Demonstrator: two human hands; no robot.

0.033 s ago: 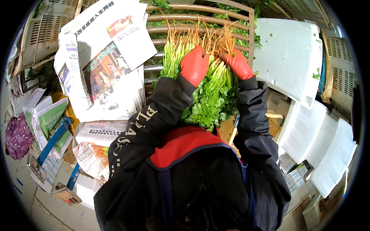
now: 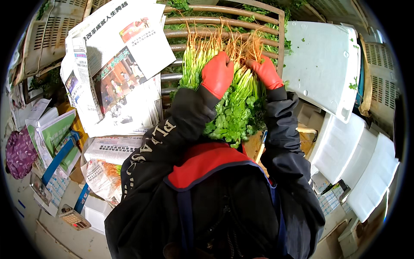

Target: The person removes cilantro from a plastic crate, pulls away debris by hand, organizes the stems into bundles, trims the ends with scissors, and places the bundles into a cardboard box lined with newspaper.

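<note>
A broad bundle of coriander [image 2: 233, 114] lies in front of me on a slatted brown rack [image 2: 177, 33]. Its orange-brown roots point away from me and its green leaves toward my chest. Both my hands wear red rubber gloves. My left hand [image 2: 217, 75] is closed on the pale stems near the roots, its fingertips partly hidden. Just to its right, my right hand [image 2: 266, 71] pinches coriander stems at the root end, thumb and fingers together.
Stacked newspapers [image 2: 151, 56] lie left of the rack. Below them is a newspaper-wrapped bundle [image 2: 101, 177] with roots showing. A white foam lid [image 2: 319, 64] lies to the right, above white foam boxes [image 2: 336, 146]. A calculator [image 2: 74, 218] and purple bag [image 2: 21, 153] are at lower left.
</note>
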